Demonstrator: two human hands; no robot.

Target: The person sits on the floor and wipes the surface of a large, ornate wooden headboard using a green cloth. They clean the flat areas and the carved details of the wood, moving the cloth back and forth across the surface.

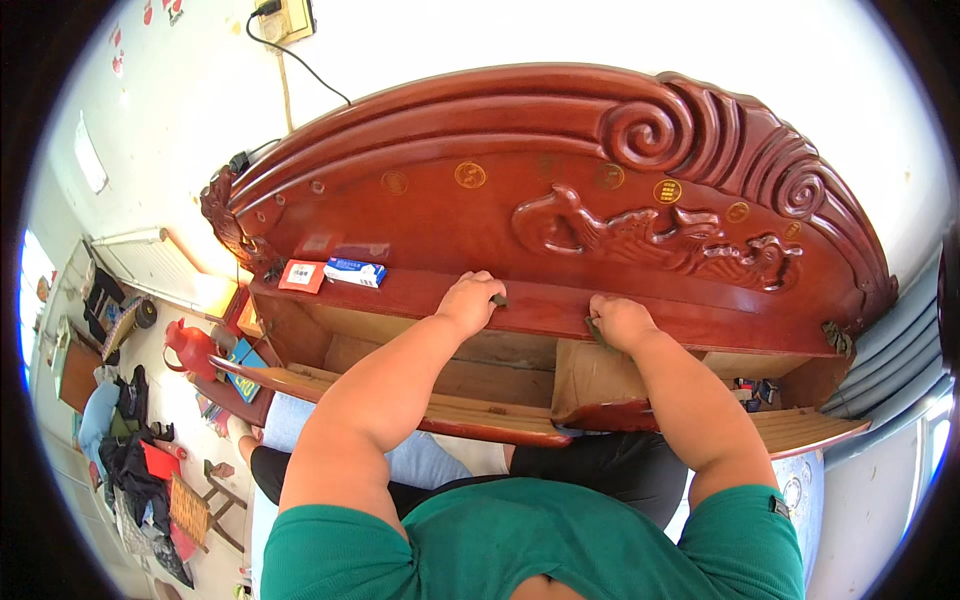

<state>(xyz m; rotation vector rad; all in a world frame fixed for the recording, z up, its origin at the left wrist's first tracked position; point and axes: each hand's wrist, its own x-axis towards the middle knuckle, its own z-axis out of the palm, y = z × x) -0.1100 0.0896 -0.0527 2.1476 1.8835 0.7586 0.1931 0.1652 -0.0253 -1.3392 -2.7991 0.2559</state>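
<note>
A carved, glossy red-brown wooden headboard (420, 217) stands before me, with a narrow ledge (547, 300) along its front. On that ledge rests my left hand (471, 301), fingers curled around a small dark-green piece of cloth (499, 300). Farther right, my right hand (622, 322) is at the ledge's front edge, closed on a greenish cloth (596, 334) that shows below its fingers. Whether both pieces belong to one cloth I cannot tell. Beneath the ledge, the storage compartment (495, 379) is exposed, its front panel (495, 431) tilted outward.
A red-and-white packet (301, 276) and a blue-and-white box (355, 272) lie on the ledge's left end. Small boxes (754, 391) sit in the right compartment. Left stand a red thermos jug (189, 349) and a wooden stool (189, 510). A blue-grey curtain (892, 375) hangs right.
</note>
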